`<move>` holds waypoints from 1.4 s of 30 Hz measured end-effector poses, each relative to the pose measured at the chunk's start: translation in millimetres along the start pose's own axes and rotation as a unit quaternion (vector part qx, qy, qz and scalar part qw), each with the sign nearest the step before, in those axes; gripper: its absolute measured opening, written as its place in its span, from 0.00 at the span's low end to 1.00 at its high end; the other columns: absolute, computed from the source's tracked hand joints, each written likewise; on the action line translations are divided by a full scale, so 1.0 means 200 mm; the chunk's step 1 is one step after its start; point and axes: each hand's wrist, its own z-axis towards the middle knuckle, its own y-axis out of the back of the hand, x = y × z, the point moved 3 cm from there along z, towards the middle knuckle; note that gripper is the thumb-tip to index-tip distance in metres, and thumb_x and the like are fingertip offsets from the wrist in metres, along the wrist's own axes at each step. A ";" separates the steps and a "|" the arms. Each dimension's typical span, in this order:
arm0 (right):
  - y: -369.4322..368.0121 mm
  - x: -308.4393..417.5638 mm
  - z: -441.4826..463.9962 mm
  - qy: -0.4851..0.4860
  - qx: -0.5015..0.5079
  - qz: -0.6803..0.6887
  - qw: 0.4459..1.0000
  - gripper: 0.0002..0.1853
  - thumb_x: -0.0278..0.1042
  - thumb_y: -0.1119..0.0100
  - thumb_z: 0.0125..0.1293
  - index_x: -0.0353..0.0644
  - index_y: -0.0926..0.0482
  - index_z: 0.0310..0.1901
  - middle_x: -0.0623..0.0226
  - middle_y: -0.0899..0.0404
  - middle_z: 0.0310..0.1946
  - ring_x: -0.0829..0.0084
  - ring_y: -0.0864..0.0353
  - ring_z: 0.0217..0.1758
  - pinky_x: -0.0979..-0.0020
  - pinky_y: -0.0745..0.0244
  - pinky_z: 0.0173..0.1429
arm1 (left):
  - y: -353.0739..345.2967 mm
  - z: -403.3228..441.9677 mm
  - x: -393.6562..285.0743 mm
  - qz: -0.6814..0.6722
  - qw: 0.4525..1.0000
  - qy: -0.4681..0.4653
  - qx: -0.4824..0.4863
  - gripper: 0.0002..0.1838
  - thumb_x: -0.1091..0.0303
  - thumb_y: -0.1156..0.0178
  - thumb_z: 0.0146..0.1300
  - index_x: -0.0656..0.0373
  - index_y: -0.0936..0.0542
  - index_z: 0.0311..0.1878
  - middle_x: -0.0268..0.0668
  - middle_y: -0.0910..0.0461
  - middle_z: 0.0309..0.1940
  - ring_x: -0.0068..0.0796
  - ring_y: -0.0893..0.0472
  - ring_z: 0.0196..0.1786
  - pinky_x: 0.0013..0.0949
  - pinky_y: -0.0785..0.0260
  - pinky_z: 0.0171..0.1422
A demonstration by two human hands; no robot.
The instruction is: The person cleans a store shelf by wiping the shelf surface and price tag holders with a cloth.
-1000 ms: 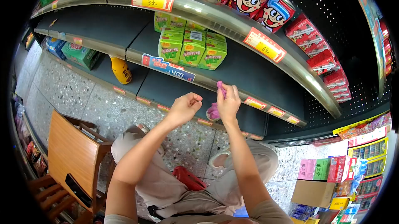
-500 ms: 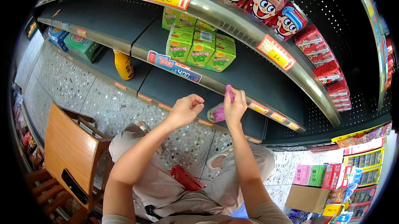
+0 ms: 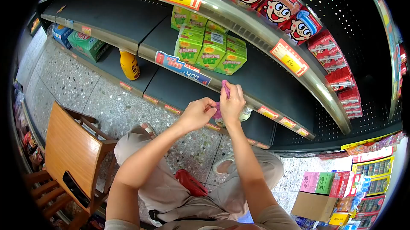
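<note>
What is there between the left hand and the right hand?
In the head view, part of the pink cloth-like item lies between the left hand and right hand.

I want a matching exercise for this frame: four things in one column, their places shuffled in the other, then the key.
Things
1. Pink crumpled cloth
2. Yellow bottle
3. Green cartons
4. Black device

Places
A. On the wooden chair
B. Behind the blue price sign, one shelf above the lowest
C. In the grip of the right hand
D. On the lowest shelf in view

Right pairs: 1-C, 2-D, 3-B, 4-A
</note>
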 end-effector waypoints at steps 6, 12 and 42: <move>0.02 -0.02 0.00 0.026 -0.001 -0.010 1.000 0.07 0.24 0.37 0.58 0.41 0.21 0.39 0.61 0.24 0.30 0.56 0.20 0.30 0.59 0.25 0.32 | -0.02 -0.01 0.02 0.012 1.000 0.006 -0.003 0.13 0.67 0.40 0.65 0.66 0.22 0.48 0.34 0.19 0.31 0.18 0.21 0.31 0.27 0.27 0.36; 0.10 -0.06 -0.02 0.024 -0.011 -0.024 0.999 0.08 0.24 0.37 0.57 0.42 0.20 0.39 0.61 0.23 0.31 0.56 0.19 0.31 0.59 0.24 0.33 | -0.01 0.00 0.02 0.023 0.999 -0.005 -0.024 0.12 0.68 0.40 0.65 0.65 0.21 0.47 0.34 0.18 0.32 0.19 0.20 0.33 0.27 0.26 0.37; 0.00 0.01 -0.01 0.009 0.006 -0.011 1.000 0.07 0.25 0.38 0.59 0.41 0.19 0.40 0.60 0.24 0.31 0.55 0.20 0.31 0.59 0.24 0.33 | 0.01 -0.04 0.00 0.032 0.999 -0.012 -0.013 0.13 0.67 0.40 0.64 0.65 0.22 0.48 0.36 0.19 0.29 0.22 0.21 0.31 0.30 0.28 0.38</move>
